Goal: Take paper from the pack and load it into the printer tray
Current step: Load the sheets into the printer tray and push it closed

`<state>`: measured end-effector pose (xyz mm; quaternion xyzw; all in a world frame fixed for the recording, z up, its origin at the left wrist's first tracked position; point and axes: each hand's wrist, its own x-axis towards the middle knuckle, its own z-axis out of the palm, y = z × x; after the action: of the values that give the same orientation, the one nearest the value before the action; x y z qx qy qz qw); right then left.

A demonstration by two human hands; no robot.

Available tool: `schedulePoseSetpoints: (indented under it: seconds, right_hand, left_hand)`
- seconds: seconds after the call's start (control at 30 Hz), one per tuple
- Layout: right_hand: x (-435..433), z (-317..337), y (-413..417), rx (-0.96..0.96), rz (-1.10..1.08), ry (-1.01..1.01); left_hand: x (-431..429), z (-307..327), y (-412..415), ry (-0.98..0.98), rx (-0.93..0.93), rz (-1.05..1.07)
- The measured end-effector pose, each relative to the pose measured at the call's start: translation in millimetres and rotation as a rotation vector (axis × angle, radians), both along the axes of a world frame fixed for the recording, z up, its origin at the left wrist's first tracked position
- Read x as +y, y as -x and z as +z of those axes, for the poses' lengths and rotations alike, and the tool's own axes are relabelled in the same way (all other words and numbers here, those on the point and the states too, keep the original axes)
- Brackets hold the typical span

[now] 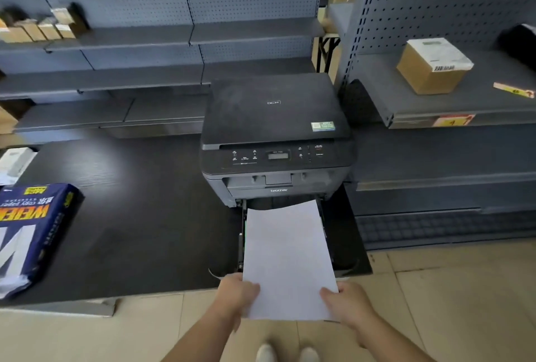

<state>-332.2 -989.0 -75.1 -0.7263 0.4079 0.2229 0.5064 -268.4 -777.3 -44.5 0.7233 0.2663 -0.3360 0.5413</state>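
A: What is the biggest thing here?

B: The grey shelves (116,77), behind and on both sides of the printer (277,141). The printer stands at the far right end of a dark counter (139,216). Left of the printer, at the counter's edge, lies the opened pack (32,234). Below the counter there is a tiled floor (435,303).

A: And the paper?

B: The paper (287,260) is in front of the printer, over the pulled-out tray (326,234). Its long axis points straight into the printer. The far short edge is at the printer's mouth; the near short edge is with the hands. I cannot tell if it already rests flat in the tray.

A: How do the hands hold it?

B: The left hand (237,292) has its fingers (251,289) clamped on the near left corner. The right hand (346,303) grips the near right corner the same way. Both are equally near, so the paper lies directly ahead of the fingers.

A: So the next move?

B: I think a straight push forward and down, keeping the sheets between the tray's side walls. If the stack turns a little, a corner may catch.
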Motion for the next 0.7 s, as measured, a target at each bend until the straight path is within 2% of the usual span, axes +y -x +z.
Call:
schedulePoseSetpoints:
  seconds: [0.37, 0.57, 0.7]
  right_hand:
    - [-19.4, -13.8, -58.2, 0.076, 0.014, -0.074]
    - [-30.4, -31.4, -76.0, 0.125, 0.073, -0.057]
    - [-29.1, -29.0, -73.1, 0.085, 0.067, -0.059]
  left_hand:
    - [-4.5, -29.1, -49.2, 0.049, 0.031, 0.085]
    - [-12.5, -37.2, -63.6, -0.003, 0.046, 0.079]
    - [-14.8, -47.7, -63.7, -0.025, 0.035, 0.073]
